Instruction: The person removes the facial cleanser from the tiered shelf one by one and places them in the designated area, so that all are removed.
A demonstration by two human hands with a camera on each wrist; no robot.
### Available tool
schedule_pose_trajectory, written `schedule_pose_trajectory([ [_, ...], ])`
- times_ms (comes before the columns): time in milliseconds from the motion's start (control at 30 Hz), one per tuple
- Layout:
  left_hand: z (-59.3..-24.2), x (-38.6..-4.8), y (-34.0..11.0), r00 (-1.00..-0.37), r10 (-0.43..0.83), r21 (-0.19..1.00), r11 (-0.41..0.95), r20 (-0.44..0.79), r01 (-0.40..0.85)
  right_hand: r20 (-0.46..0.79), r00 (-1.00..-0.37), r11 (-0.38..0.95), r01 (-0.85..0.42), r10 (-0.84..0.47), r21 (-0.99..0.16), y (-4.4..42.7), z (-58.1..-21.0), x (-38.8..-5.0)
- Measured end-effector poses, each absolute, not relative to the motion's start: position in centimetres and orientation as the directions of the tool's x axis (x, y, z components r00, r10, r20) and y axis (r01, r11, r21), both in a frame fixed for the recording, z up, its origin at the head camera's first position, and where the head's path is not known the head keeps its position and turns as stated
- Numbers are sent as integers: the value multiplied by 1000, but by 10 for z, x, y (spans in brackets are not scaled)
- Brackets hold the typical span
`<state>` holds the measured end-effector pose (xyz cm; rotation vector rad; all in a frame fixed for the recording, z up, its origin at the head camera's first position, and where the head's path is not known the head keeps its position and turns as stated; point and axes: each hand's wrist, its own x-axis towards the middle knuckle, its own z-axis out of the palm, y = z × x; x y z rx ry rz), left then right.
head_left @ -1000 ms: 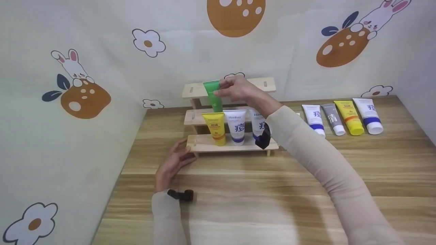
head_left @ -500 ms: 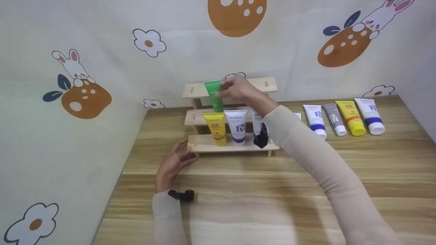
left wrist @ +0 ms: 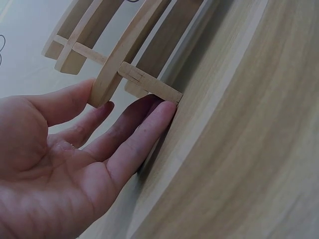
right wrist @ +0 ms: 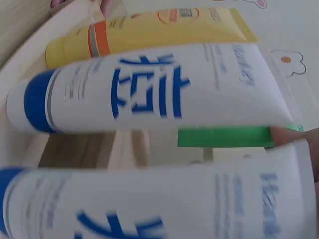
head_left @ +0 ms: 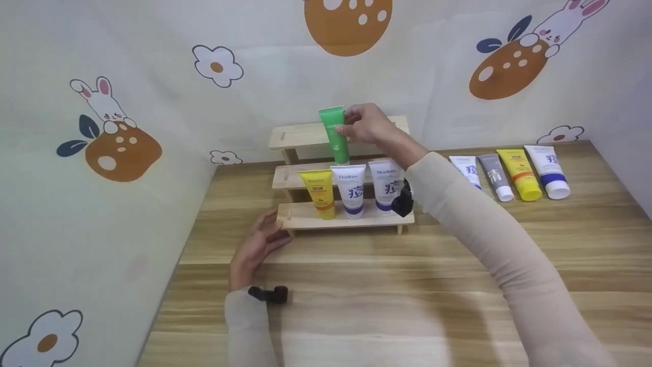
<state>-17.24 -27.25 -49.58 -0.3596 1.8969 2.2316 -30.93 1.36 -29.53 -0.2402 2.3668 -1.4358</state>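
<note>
A patterned wall (head_left: 275,86) rises behind a wooden table (head_left: 356,295). Across the table, the right sleeve (head_left: 489,244) slants in from the lower right, the arm bent so that the wrist hangs over the right side of a three-step wooden stand (head_left: 300,136) and the hand points left. The left sleeve (head_left: 249,326) comes up from the bottom edge to the stand's left end.

Compared with half a second ago, the green tube (head_left: 333,132) is higher and a little further right, showing more of its lower end, and the right-hand white tube (head_left: 385,178) on the bottom step is less covered by the wrist. The left hand (head_left: 257,244) has kept its place.

That hand is loosely spread, thumb against the end of the bottom board, fingertips at the leg below. The right hand (head_left: 372,125) pinches the green tube's right edge between thumb and fingers; the tube stands nearly upright in front of the top step, above the middle one, and whether its base touches wood cannot be told.

A yellow tube (head_left: 320,196) and another white tube (head_left: 351,191) stand beside the right-hand white one.
</note>
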Motion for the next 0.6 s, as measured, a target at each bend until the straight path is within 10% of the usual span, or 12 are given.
schedule_pose_trajectory([
  [600, -495, -173, -272, -948, -15, 941, -133, -317, -313, -41, -965, 327, -48, -260, -944, 87, -288, -324],
])
